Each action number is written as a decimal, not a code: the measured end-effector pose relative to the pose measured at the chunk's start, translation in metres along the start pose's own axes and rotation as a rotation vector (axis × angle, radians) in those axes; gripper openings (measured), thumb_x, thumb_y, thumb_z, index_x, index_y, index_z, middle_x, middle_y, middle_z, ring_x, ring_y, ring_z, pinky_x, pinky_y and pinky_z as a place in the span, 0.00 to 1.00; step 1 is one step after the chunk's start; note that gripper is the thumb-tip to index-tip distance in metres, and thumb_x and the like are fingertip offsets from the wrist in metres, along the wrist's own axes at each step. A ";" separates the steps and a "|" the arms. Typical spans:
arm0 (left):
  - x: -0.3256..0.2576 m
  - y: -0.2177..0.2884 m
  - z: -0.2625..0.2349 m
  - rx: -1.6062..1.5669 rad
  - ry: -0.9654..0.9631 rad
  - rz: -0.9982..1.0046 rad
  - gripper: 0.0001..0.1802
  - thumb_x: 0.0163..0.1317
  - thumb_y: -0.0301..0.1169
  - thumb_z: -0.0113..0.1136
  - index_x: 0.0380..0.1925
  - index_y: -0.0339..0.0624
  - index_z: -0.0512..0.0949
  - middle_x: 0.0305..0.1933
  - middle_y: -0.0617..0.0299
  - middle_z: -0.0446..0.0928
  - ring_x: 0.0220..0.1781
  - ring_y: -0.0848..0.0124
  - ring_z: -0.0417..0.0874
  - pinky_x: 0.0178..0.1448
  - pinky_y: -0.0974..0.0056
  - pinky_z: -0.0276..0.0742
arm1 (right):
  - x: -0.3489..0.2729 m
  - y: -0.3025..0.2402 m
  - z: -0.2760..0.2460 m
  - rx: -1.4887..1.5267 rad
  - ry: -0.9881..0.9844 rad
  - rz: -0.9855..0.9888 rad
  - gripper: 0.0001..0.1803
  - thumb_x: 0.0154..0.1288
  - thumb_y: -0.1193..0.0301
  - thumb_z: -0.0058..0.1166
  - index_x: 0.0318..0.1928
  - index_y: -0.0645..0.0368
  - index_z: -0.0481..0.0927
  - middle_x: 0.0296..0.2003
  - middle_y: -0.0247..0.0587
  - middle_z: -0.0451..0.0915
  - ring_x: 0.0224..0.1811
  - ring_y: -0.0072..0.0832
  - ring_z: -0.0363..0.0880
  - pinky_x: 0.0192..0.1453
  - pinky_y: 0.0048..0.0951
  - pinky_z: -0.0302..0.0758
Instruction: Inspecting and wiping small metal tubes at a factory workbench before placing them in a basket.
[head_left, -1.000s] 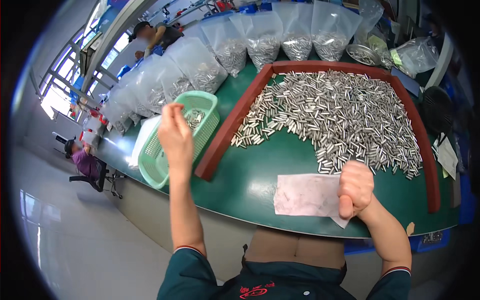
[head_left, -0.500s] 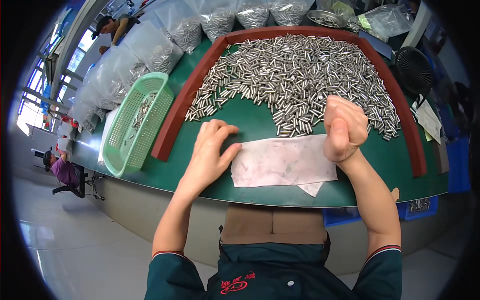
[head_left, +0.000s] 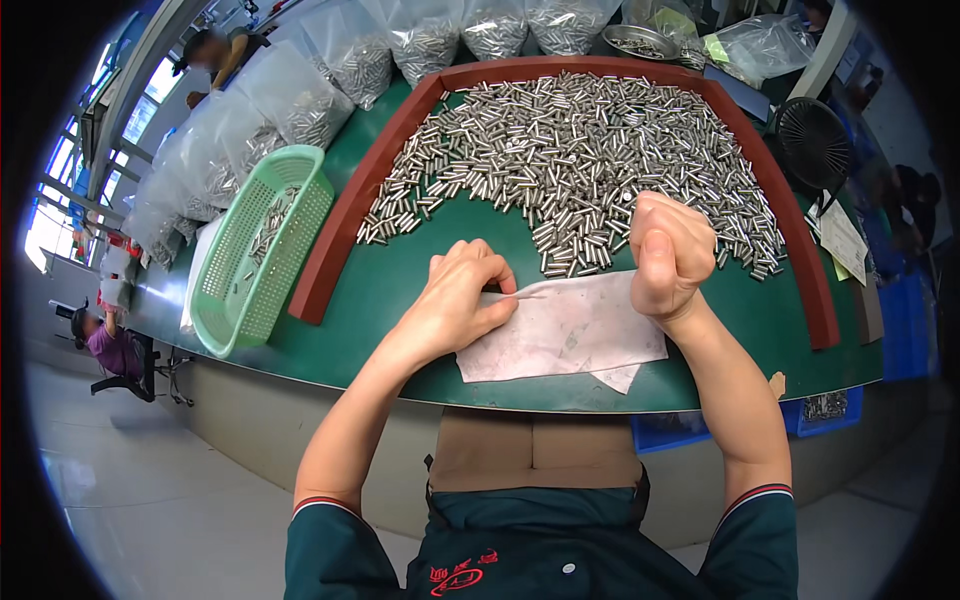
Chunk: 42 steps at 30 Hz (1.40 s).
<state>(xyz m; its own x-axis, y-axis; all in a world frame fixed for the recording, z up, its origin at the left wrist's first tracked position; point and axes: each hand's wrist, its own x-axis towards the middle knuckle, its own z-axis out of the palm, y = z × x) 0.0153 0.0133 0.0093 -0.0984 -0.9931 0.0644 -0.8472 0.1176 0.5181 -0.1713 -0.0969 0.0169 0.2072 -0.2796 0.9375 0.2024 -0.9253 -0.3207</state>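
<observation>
A stained, pale pink cloth (head_left: 575, 335) lies on the green tabletop near its front edge, with a loose corner below it. My left hand (head_left: 455, 298) is at its upper left, thumb and fingertips pinching the cloth's edge, where a small crease shows. Over the cloth's right end my right hand (head_left: 672, 255) is closed in a fist, thumb on top. Whatever the fist holds, if anything, is hidden. Just beyond both hands spreads a big heap of short, shiny metal pins (head_left: 590, 150).
A dark red frame (head_left: 340, 225) borders the heap on three sides. A green perforated basket (head_left: 305, 245) with a few pins stands left. Clear bags of metal parts (head_left: 360, 70) line the back and left. A black fan (head_left: 812, 140) is at right. Two people are farther left.
My left hand has moved right onto the cloth's upper left edge and closed its fingers on it. My right fist keeps its place over the cloth's right end. The view has shifted slightly.
</observation>
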 end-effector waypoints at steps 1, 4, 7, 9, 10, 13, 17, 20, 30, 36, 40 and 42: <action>0.000 -0.001 0.000 0.035 0.022 0.062 0.10 0.44 0.29 0.59 0.26 0.37 0.71 0.27 0.63 0.68 0.33 0.72 0.68 0.42 0.69 0.62 | 0.000 0.000 0.001 0.004 -0.005 -0.003 0.08 0.41 0.78 0.40 0.11 0.63 0.60 0.09 0.38 0.57 0.08 0.30 0.54 0.13 0.29 0.52; -0.007 0.002 -0.012 -0.351 -0.138 -0.279 0.09 0.45 0.28 0.58 0.25 0.36 0.71 0.24 0.65 0.70 0.28 0.78 0.69 0.35 0.74 0.63 | 0.000 0.000 0.001 0.008 -0.008 0.009 0.08 0.41 0.79 0.40 0.11 0.63 0.60 0.09 0.39 0.57 0.09 0.29 0.55 0.13 0.29 0.52; -0.032 -0.005 -0.022 -0.665 -0.120 -0.344 0.08 0.48 0.27 0.57 0.27 0.35 0.72 0.23 0.69 0.71 0.26 0.82 0.69 0.31 0.75 0.65 | 0.001 -0.001 0.001 0.006 -0.001 -0.007 0.08 0.41 0.79 0.39 0.10 0.63 0.59 0.09 0.38 0.56 0.08 0.29 0.53 0.13 0.29 0.51; -0.054 -0.008 -0.031 -0.905 -0.126 -0.457 0.10 0.50 0.27 0.56 0.32 0.33 0.73 0.25 0.68 0.73 0.27 0.83 0.71 0.34 0.76 0.68 | 0.002 0.000 0.001 0.007 -0.014 -0.027 0.10 0.43 0.78 0.38 0.10 0.62 0.58 0.08 0.37 0.56 0.08 0.28 0.53 0.12 0.28 0.50; -0.066 -0.010 -0.034 -0.989 -0.125 -0.520 0.10 0.51 0.27 0.56 0.32 0.32 0.74 0.26 0.68 0.74 0.28 0.83 0.72 0.35 0.76 0.68 | 0.003 0.000 0.003 0.018 -0.001 -0.046 0.11 0.44 0.78 0.37 0.10 0.62 0.57 0.08 0.36 0.56 0.08 0.27 0.53 0.12 0.28 0.49; -0.122 -0.028 -0.036 -1.186 -0.052 -0.656 0.08 0.52 0.25 0.56 0.33 0.34 0.74 0.29 0.66 0.76 0.30 0.82 0.74 0.36 0.76 0.70 | -0.001 -0.002 0.011 0.059 0.034 -0.004 0.13 0.47 0.77 0.36 0.10 0.62 0.56 0.07 0.36 0.55 0.09 0.25 0.51 0.14 0.27 0.46; -0.212 -0.054 -0.030 -1.553 0.191 -0.756 0.07 0.52 0.24 0.56 0.33 0.36 0.75 0.31 0.64 0.77 0.32 0.79 0.76 0.39 0.75 0.72 | -0.020 0.005 0.009 0.116 0.052 0.137 0.15 0.53 0.73 0.34 0.11 0.59 0.53 0.10 0.33 0.51 0.14 0.22 0.47 0.20 0.28 0.46; -0.288 -0.075 -0.017 -1.688 0.510 -0.826 0.10 0.52 0.25 0.57 0.35 0.34 0.73 0.35 0.59 0.77 0.36 0.73 0.79 0.45 0.70 0.75 | -0.034 0.014 -0.001 0.085 0.035 0.244 0.15 0.56 0.70 0.31 0.13 0.58 0.53 0.13 0.33 0.50 0.18 0.24 0.48 0.25 0.29 0.48; -0.495 -0.171 0.095 0.514 -0.031 -1.633 0.10 0.46 0.24 0.49 0.30 0.37 0.77 0.35 0.47 0.77 0.37 0.53 0.78 0.39 0.55 0.74 | -0.037 0.019 0.005 0.261 0.063 0.487 0.15 0.60 0.70 0.26 0.15 0.55 0.49 0.15 0.32 0.46 0.21 0.23 0.46 0.31 0.28 0.50; -0.473 -0.171 0.034 0.207 -0.157 -1.671 0.08 0.42 0.28 0.56 0.23 0.36 0.76 0.30 0.51 0.78 0.35 0.57 0.79 0.39 0.60 0.74 | -0.037 0.026 -0.010 0.390 -0.039 0.439 0.15 0.60 0.82 0.28 0.17 0.56 0.49 0.17 0.32 0.48 0.22 0.21 0.47 0.36 0.24 0.58; -0.426 -0.154 -0.004 -0.328 0.077 -1.414 0.09 0.44 0.31 0.60 0.17 0.37 0.73 0.16 0.67 0.71 0.19 0.76 0.68 0.24 0.70 0.63 | -0.027 0.013 -0.014 0.161 0.004 0.356 0.15 0.59 0.82 0.30 0.17 0.56 0.49 0.16 0.31 0.48 0.21 0.21 0.47 0.36 0.24 0.58; -0.391 -0.122 -0.028 -0.510 0.205 -1.326 0.08 0.46 0.30 0.59 0.18 0.38 0.72 0.16 0.71 0.69 0.17 0.81 0.64 0.21 0.72 0.59 | -0.037 0.021 -0.007 0.284 -0.020 0.364 0.15 0.60 0.78 0.29 0.16 0.56 0.49 0.16 0.31 0.47 0.21 0.22 0.46 0.34 0.25 0.55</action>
<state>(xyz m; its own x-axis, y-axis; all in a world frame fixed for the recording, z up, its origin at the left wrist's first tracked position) 0.1719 0.3872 -0.0555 0.7143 -0.3561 -0.6024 0.0283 -0.8454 0.5333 -0.1810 -0.1078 -0.0231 0.3314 -0.5657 0.7551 0.3666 -0.6602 -0.6555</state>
